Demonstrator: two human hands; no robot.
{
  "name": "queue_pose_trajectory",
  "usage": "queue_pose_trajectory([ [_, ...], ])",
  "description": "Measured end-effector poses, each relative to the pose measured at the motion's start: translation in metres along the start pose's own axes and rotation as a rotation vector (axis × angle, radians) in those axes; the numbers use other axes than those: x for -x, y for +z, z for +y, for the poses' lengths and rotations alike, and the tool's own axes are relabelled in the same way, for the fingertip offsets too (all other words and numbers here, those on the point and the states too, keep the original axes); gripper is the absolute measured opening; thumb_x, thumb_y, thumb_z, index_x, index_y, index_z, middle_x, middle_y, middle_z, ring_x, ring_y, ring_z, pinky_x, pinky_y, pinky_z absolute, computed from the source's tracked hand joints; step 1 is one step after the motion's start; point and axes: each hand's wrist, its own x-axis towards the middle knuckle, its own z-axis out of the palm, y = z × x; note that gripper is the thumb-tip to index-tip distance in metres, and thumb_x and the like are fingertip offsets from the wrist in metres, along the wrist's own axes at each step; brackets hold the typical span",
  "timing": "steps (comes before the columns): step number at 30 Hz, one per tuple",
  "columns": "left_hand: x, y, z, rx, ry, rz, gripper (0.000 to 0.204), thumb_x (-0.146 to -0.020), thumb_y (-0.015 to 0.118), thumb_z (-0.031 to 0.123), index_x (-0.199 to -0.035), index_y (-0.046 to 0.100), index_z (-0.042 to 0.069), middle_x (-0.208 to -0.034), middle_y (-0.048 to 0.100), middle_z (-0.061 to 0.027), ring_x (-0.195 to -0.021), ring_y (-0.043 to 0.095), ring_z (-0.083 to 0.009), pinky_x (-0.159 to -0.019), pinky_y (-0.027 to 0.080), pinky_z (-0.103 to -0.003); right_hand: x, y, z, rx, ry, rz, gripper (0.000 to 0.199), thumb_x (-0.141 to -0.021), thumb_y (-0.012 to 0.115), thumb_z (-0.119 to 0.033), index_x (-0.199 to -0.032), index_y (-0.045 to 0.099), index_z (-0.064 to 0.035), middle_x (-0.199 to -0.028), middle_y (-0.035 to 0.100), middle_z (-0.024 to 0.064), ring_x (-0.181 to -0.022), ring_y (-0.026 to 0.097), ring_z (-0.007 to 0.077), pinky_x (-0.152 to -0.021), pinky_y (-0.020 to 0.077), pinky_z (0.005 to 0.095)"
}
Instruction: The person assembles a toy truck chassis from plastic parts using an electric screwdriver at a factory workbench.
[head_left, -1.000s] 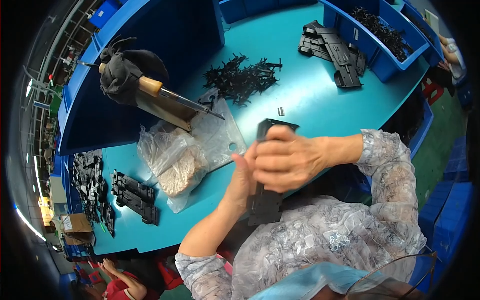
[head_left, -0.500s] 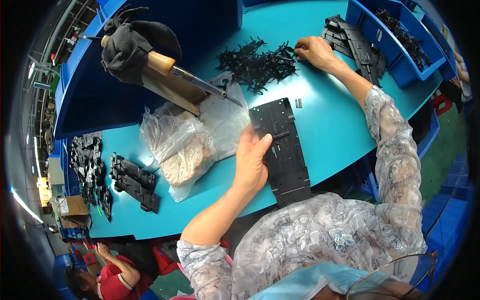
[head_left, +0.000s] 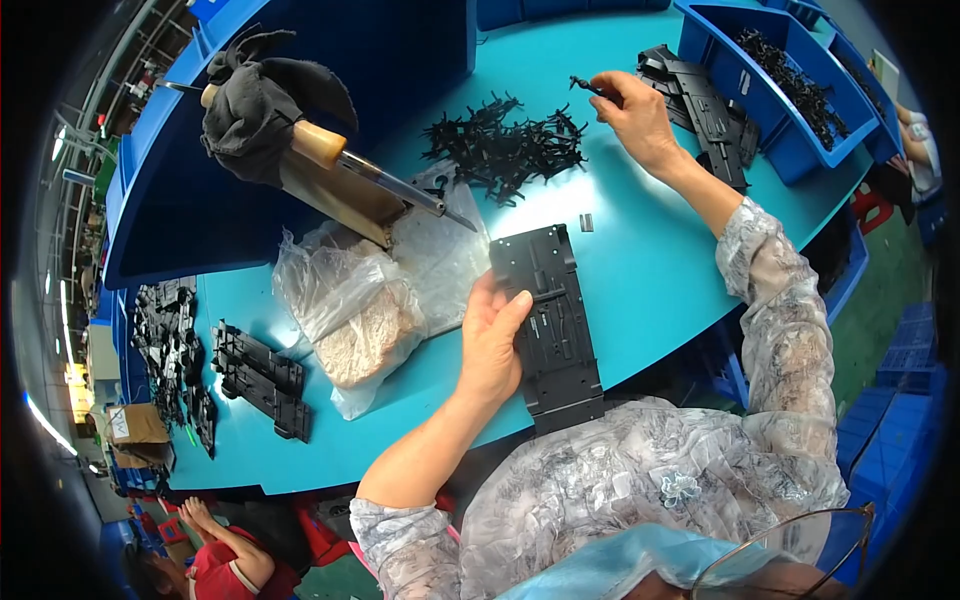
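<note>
My left hand (head_left: 492, 342) grips a flat black plastic panel (head_left: 562, 365) by its left edge, thumb lying across the face. The panel stands tilted at the table's near edge, in front of my body. Up and to the right, my right hand (head_left: 640, 122) pinches a small black plastic clip (head_left: 583, 84) between thumb and fingertips, above the table. Left of that hand lies a loose pile of similar black clips (head_left: 505, 150). A small metallic piece (head_left: 586, 223) rests on the turquoise table (head_left: 650, 290) just beyond the panel's far end.
A soldering iron (head_left: 390, 180) with a wooden handle slants over a plastic bag (head_left: 350, 330) holding a pale block. Black moulded panels (head_left: 705, 110) lie at right beside a blue bin (head_left: 790, 90) of clips. More black parts (head_left: 260, 380) lie left. A co-worker (head_left: 235, 560) sits lower left.
My right hand has lifted from beside the clip pile, now with one clip in its fingers. The left hand still holds the panel, and the whole view has shifted slightly.
</note>
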Motion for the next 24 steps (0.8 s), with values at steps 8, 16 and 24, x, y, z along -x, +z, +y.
queue_pose_trajectory([
  [8,0.002,-0.002,-0.003,-0.002,0.002,0.046,0.041,-0.081,0.046,0.004,-0.116,0.026,0.001,-0.100,0.050,-0.0120,-0.085,0.053,-0.0145,-0.070,0.046,-0.026,0.073,-0.024,-0.063,-0.303,-0.497,-0.082,0.016,-0.063,0.058,0.007,-0.076,0.052,0.0000,-0.078,0.054,0.0136,-0.060,0.055,0.0242,-0.050,0.0453,0.0291],
  [16,0.006,0.002,-0.001,-0.031,0.031,0.001,0.042,-0.080,0.049,0.005,-0.116,0.026,0.004,-0.097,0.052,-0.0089,-0.086,0.051,-0.0124,-0.075,0.043,-0.026,0.096,-0.015,-0.090,-0.165,-0.809,-0.323,0.031,-0.052,0.057,-0.002,-0.081,0.050,0.0024,-0.091,0.048,0.0162,-0.070,0.052,0.0250,-0.057,0.0415,0.0330],
  [24,0.009,-0.003,-0.005,-0.112,0.099,-0.055,0.049,-0.082,0.046,0.008,-0.120,0.016,0.000,-0.097,0.051,-0.0118,-0.084,0.051,-0.0111,-0.069,0.044,-0.022,0.091,-0.015,-0.109,-0.286,-0.469,-0.466,0.019,-0.066,0.060,-0.005,-0.083,0.054,-0.0021,-0.069,0.053,0.0058,-0.060,0.053,0.0198,-0.053,0.0395,0.0322],
])
